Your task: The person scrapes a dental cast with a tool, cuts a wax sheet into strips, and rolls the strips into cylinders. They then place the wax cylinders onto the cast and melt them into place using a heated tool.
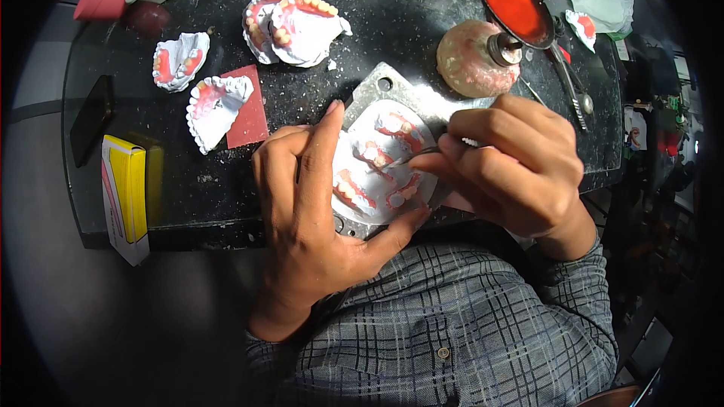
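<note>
My left hand point(309, 215) is wrapped around the near-left side of a metal dental flask point(365, 93), fingers along one edge and thumb at the front. White plaster point(348, 149) fills the flask. Several small pink wax pieces with teeth point(351, 191) are embedded in it. In my right hand point(520, 162) a thin metal carving tool point(415, 155) is pinched between thumb and fingers. Its tip points at the middle of the plaster, close to a wax piece with teeth point(375, 154); whether it touches cannot be made out.
Plaster models with pink wax and teeth point(305, 30) stand at the back left. Another model point(215, 109) overlaps a red wax sheet point(247, 117). A yellow-and-white box point(128, 188) sits at the left edge. A pan of red liquid point(516, 4) stands over a round burner point(475, 60).
</note>
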`<move>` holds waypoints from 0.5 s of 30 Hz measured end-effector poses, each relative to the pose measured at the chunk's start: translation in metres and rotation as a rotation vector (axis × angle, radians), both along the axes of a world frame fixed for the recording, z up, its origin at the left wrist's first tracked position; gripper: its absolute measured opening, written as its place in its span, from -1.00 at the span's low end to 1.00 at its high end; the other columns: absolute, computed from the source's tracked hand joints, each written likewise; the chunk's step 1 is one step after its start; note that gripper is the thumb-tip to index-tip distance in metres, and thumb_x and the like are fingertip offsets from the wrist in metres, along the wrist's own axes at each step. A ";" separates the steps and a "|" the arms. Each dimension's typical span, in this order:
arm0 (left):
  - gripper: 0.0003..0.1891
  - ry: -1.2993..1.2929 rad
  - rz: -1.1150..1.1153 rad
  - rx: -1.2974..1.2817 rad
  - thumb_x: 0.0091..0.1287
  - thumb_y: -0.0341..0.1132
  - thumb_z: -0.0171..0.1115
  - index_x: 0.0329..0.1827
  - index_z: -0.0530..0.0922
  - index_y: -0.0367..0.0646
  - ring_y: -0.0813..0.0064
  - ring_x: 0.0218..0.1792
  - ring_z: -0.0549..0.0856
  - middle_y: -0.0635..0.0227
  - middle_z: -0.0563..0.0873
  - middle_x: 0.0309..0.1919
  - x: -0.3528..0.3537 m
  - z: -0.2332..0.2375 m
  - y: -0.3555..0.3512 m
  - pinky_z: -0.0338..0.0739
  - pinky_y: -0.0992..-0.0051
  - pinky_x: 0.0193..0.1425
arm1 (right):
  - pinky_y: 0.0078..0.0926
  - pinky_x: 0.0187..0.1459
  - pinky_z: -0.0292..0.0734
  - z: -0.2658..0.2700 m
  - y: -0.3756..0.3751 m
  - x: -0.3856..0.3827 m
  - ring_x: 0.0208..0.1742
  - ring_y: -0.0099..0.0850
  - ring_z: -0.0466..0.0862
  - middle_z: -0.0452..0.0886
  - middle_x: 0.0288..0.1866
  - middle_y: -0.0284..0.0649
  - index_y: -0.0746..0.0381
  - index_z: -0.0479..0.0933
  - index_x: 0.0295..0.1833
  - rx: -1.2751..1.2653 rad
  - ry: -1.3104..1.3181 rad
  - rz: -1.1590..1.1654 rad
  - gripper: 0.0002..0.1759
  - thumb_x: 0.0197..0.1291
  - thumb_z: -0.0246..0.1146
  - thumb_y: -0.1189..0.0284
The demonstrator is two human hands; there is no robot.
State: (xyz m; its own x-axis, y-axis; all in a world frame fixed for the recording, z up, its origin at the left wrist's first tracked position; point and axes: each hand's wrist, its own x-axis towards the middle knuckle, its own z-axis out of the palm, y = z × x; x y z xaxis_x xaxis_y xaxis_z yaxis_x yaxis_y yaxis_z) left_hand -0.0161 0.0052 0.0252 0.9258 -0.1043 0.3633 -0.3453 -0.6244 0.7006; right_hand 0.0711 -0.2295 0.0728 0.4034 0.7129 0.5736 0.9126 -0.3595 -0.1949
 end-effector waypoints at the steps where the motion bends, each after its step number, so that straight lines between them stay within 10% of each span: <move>1: 0.13 0.000 -0.006 0.004 -0.04 -0.08 0.88 0.59 0.51 -0.49 0.08 0.18 0.66 -0.06 0.60 0.16 0.001 0.000 0.001 0.67 0.16 0.22 | -0.45 -0.50 0.48 0.005 -0.001 -0.001 -0.47 -0.36 0.68 0.75 -0.34 -0.16 0.26 0.60 -0.37 0.005 0.040 -0.028 -0.59 0.00 0.79 0.43; 15: 0.13 -0.030 -0.139 0.099 0.14 0.21 0.72 0.61 0.50 -0.47 -0.01 0.38 0.56 -0.16 0.57 0.35 0.020 0.000 0.025 0.46 0.02 0.51 | -0.46 -0.39 0.61 0.013 -0.038 -0.013 -0.37 -0.34 0.78 0.77 -0.33 -0.05 0.34 0.65 -0.29 0.063 0.159 -0.279 -0.61 0.07 0.77 0.42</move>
State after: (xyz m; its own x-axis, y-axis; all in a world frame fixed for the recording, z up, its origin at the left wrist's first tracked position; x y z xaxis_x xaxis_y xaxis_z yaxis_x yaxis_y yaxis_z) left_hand 0.0038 0.0298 0.0249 0.8889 -0.2671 0.3722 -0.4530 -0.6345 0.6263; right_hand 0.0579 -0.2673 0.0856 0.6663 0.5273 0.5273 0.7368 -0.5746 -0.3564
